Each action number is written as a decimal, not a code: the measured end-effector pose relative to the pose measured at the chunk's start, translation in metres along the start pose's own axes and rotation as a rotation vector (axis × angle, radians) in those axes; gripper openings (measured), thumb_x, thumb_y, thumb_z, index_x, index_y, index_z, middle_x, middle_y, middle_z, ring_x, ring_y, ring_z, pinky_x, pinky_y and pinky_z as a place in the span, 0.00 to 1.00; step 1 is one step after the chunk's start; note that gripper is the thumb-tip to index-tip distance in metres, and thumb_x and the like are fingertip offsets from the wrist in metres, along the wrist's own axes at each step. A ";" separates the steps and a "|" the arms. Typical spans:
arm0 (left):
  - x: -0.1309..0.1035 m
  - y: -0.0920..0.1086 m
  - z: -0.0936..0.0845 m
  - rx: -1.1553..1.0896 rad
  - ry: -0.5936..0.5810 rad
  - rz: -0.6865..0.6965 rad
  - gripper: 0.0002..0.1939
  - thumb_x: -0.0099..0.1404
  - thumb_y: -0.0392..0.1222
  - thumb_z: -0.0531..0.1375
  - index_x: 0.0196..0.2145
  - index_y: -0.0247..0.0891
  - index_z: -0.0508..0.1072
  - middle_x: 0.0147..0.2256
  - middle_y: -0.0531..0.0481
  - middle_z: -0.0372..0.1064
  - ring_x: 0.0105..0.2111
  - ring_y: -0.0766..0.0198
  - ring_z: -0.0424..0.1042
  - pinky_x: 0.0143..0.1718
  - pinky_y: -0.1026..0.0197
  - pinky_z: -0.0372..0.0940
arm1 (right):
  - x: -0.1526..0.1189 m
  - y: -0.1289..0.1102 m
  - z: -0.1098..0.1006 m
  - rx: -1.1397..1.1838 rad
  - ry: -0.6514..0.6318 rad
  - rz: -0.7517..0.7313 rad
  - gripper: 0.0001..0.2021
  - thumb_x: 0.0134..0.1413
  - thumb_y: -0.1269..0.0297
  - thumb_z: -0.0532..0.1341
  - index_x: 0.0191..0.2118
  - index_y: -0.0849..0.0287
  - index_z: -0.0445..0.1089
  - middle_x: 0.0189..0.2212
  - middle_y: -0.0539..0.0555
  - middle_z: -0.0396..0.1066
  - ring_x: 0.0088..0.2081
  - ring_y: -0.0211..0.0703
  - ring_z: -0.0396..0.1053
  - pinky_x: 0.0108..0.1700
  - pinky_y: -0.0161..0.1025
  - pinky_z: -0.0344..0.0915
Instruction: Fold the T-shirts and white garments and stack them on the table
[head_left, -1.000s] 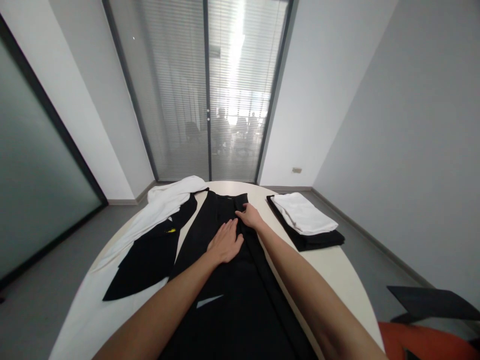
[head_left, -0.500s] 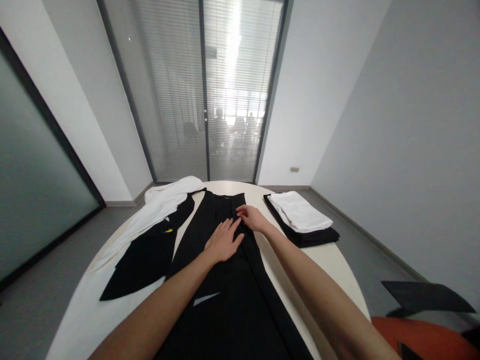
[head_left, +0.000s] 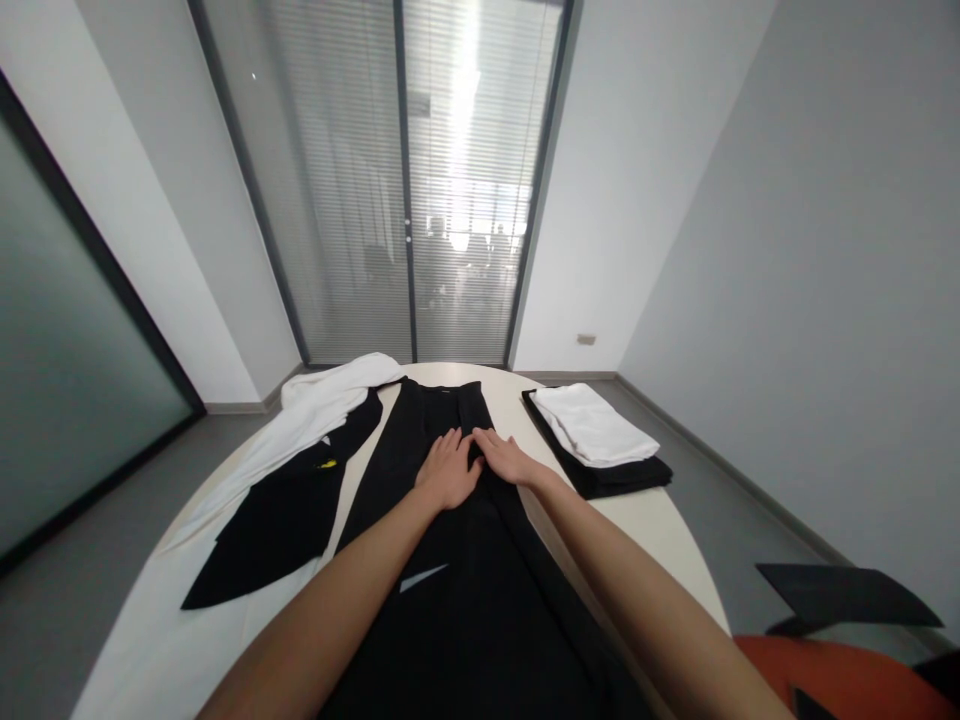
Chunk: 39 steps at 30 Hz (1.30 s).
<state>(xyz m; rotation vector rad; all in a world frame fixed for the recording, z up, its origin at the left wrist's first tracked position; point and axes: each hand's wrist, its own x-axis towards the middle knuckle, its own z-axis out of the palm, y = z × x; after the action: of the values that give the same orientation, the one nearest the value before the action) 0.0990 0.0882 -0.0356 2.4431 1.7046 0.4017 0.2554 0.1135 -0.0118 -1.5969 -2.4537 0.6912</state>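
A long black garment with a light grey swoosh lies spread over the table, its narrow far end pointing away from me. I cannot tell exactly what kind of garment it is. My left hand rests on its upper middle, palm down with the fingers stretched. Close beside it, my right hand lies on the garment near its right edge, fingers extended, almost meeting the left fingertips. Neither hand grips the cloth. Lengthwise folds run along the right side of the fabric.
On the left lie a white garment and a black one with a small yellow mark. A folded stack with white cloth over black cloth sits right on the round table. An orange-seated chair stands at lower right.
My right hand has come down from a bent-finger pose near the far right edge to lie flatter, nearer me. The left hand has moved slightly. The garment's swoosh has shifted slightly up and right.
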 end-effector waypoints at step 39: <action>-0.067 -0.085 -0.022 0.123 0.005 -0.064 0.37 0.72 0.61 0.45 0.70 0.37 0.51 0.71 0.40 0.40 0.71 0.46 0.39 0.68 0.42 0.43 | -0.105 -0.044 -0.021 0.284 -0.387 -0.046 0.45 0.54 0.50 0.66 0.71 0.59 0.45 0.37 0.50 0.69 0.23 0.32 0.66 0.23 0.29 0.62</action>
<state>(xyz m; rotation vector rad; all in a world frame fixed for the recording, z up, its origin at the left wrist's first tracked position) -0.0050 0.0545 -0.0462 2.4644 1.8556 0.3044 0.2709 0.0115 0.0403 -1.4005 -2.4776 1.3836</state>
